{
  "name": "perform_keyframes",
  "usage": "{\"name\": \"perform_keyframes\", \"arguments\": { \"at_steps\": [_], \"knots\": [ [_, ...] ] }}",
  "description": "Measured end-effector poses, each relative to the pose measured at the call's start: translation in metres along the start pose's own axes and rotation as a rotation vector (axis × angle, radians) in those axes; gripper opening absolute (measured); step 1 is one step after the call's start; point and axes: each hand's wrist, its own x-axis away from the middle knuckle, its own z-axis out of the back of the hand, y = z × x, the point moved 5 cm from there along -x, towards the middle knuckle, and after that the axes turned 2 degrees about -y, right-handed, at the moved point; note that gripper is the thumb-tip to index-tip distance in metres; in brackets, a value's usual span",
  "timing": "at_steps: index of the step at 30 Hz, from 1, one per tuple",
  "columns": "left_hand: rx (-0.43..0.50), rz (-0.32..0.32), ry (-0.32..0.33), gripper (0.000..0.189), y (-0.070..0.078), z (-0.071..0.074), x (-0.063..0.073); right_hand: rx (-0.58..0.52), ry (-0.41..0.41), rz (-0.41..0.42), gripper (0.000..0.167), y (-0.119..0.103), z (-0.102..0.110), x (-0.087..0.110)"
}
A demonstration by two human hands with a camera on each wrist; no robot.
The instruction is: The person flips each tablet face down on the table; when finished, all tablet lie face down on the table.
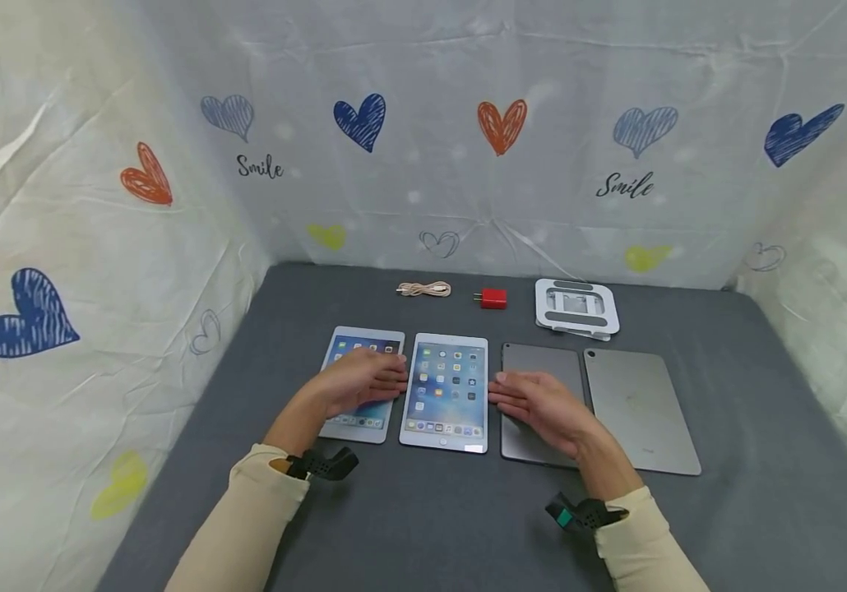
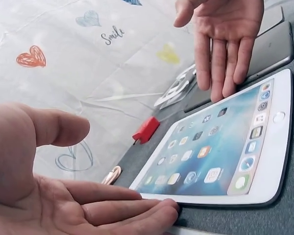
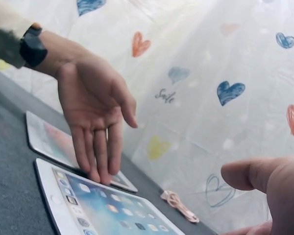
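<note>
A white tablet (image 1: pixel 446 395) lies face up on the grey cloth between my two hands, its screen lit with app icons. At its left edge are the straight fingertips of my left hand (image 1: pixel 367 380), which crosses over a second lit white tablet (image 1: pixel 353 423). My right hand (image 1: pixel 542 403) has its straight fingers at the right edge of the middle tablet, palm facing inward, above a dark grey tablet (image 1: pixel 542 358) lying face down. In the left wrist view the left fingers (image 2: pixel 132 210) run along the tablet's side, thumb raised. Neither hand is curled round anything.
A silver-grey tablet (image 1: pixel 641 411) lies face down at the right. Behind the row are a coiled beige cable (image 1: pixel 423 289), a red charger plug (image 1: pixel 493 298) and a white folding stand (image 1: pixel 579 306). White sheeting (image 1: pixel 423 189) with printed hearts rises at the back and sides.
</note>
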Motion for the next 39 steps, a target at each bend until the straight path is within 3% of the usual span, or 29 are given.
{"name": "perform_keyframes", "arguments": {
  "at_steps": [6,10,15,20,28,35,39],
  "knots": [
    [-0.019,-0.007,0.007,0.06,0.003,-0.006,-0.005,-0.133,0.026,0.007,0.064,0.0,0.0,0.003],
    [0.0,-0.013,-0.01,0.055,0.004,-0.019,-0.012,-0.201,0.031,0.015,0.06,-0.001,0.004,0.003],
    [0.015,-0.034,-0.042,0.054,0.005,-0.041,-0.022,-0.167,0.052,0.039,0.042,-0.004,0.018,0.01],
    [0.055,-0.047,-0.065,0.056,0.009,-0.055,-0.022,-0.06,0.073,0.057,0.069,-0.008,0.034,0.025],
    [0.119,-0.151,-0.203,0.054,0.04,-0.08,-0.01,0.045,0.089,0.124,0.076,-0.025,0.043,0.049],
    [0.202,-0.207,-0.335,0.051,0.071,-0.108,0.001,0.087,0.029,0.175,0.075,-0.043,0.027,0.054],
    [0.203,-0.217,-0.363,0.054,0.079,-0.116,0.002,0.093,0.008,0.186,0.076,-0.051,0.016,0.051]
  ]
}}
